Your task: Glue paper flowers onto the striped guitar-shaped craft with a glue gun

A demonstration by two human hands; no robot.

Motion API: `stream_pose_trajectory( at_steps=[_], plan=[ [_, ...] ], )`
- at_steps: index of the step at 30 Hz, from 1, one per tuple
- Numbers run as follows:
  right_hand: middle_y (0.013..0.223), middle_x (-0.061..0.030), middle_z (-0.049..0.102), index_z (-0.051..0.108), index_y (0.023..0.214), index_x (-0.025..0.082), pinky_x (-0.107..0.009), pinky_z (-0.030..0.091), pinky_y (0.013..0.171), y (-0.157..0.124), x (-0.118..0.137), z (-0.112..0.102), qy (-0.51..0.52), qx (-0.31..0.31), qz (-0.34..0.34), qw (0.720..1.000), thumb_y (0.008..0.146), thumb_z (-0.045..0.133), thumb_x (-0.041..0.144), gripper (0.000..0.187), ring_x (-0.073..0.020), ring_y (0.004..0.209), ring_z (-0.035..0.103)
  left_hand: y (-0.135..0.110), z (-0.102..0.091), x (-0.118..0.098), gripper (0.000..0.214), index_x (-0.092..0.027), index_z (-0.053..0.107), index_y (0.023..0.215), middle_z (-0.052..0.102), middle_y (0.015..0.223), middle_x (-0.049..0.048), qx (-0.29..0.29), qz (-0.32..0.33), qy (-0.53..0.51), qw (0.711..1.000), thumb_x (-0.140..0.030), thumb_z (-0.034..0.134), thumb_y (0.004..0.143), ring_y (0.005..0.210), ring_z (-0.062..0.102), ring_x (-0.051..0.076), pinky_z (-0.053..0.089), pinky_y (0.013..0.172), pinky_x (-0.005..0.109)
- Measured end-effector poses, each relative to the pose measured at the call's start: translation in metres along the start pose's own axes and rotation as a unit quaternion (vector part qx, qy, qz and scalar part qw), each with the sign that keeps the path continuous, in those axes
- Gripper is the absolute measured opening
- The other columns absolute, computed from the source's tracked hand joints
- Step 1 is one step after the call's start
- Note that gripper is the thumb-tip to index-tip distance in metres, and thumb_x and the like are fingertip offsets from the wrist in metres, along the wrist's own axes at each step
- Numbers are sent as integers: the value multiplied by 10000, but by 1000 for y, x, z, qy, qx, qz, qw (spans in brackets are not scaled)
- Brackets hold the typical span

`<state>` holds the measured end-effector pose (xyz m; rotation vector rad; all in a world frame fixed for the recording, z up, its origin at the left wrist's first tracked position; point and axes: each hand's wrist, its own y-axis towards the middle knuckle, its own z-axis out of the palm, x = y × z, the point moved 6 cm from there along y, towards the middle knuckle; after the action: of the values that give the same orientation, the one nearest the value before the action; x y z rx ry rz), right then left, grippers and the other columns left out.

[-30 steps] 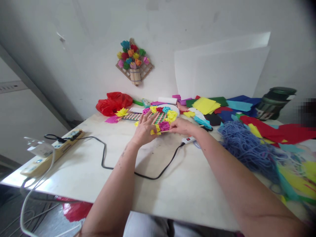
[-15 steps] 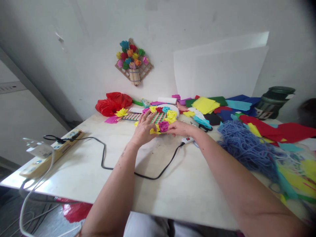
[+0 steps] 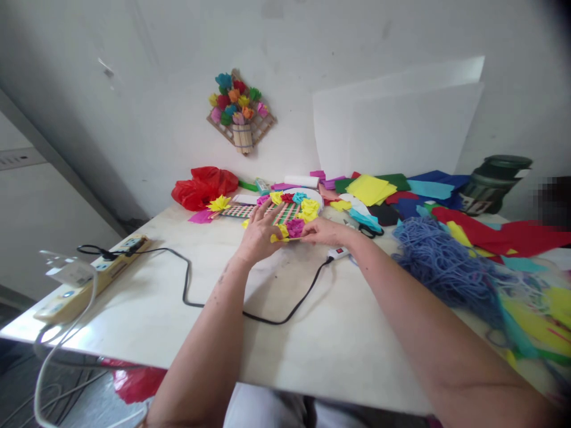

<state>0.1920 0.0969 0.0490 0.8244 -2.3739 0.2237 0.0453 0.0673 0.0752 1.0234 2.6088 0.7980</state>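
Note:
A small lattice board (image 3: 288,211) of coloured sticks lies on the white table (image 3: 187,333), ringed by paper flowers in yellow, red, blue and pink. My left hand (image 3: 259,235) lies flat on its near left side with fingers spread. My right hand (image 3: 322,230) is closed in a pinch at the board's near edge, right beside a magenta paper flower (image 3: 295,226). What the pinch holds is too small to make out. A yellow flower (image 3: 277,235) peeks out between my hands.
A finished flower lattice (image 3: 241,113) hangs on the wall. Coloured paper sheets (image 3: 370,189), blue yarn (image 3: 441,261) and scissors (image 3: 363,229) crowd the right side. A black cable (image 3: 267,318) with a switch (image 3: 338,254) crosses the table to a power strip (image 3: 96,270). A red bag (image 3: 203,185) lies far left.
My right hand has slid left from about a second ago, bringing its pinch up against the magenta flower; a thin stick seen at its fingers then no longer shows. My left hand stays put.

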Motion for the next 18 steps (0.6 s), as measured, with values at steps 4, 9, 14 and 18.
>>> stream_pose_trajectory(
  at_steps=[4, 9, 14, 18],
  plan=[
    [571, 35, 482, 591, 655, 146, -222, 306, 529, -1, 0, -1, 16, -5, 21, 1000, 691, 550, 282, 147, -86, 545, 404, 0, 0, 0, 80, -212, 672, 632, 383, 1412, 0, -1, 2, 7, 1000, -278, 671, 678, 1360, 162, 294, 168, 1090, 524],
    [531, 45, 472, 572, 654, 149, -208, 286, 457, -3, 3, 0, 54, 0, 47, 997, 702, 550, 327, 186, -66, 454, 376, 0, 0, 0, 78, -216, 668, 626, 393, 1405, -3, 1, 0, 14, 1000, -273, 666, 679, 1356, 177, 301, 179, 1080, 537],
    [549, 26, 522, 589, 654, 145, -207, 300, 437, -4, 4, 0, 55, 2, 48, 997, 716, 540, 319, 192, -65, 436, 388, 0, 0, 0, 94, -211, 664, 624, 403, 1399, 6, 0, -2, 3, 1000, -281, 658, 687, 1355, 183, 292, 167, 1090, 527],
    [529, 22, 523, 591, 617, 144, -213, 307, 443, -6, 7, -1, 39, 5, 56, 998, 730, 525, 313, 213, -68, 431, 391, 0, 0, -1, 93, -215, 667, 625, 406, 1397, 3, 5, -6, 2, 1000, -287, 665, 684, 1351, 195, 300, 171, 1086, 537]
  ],
)
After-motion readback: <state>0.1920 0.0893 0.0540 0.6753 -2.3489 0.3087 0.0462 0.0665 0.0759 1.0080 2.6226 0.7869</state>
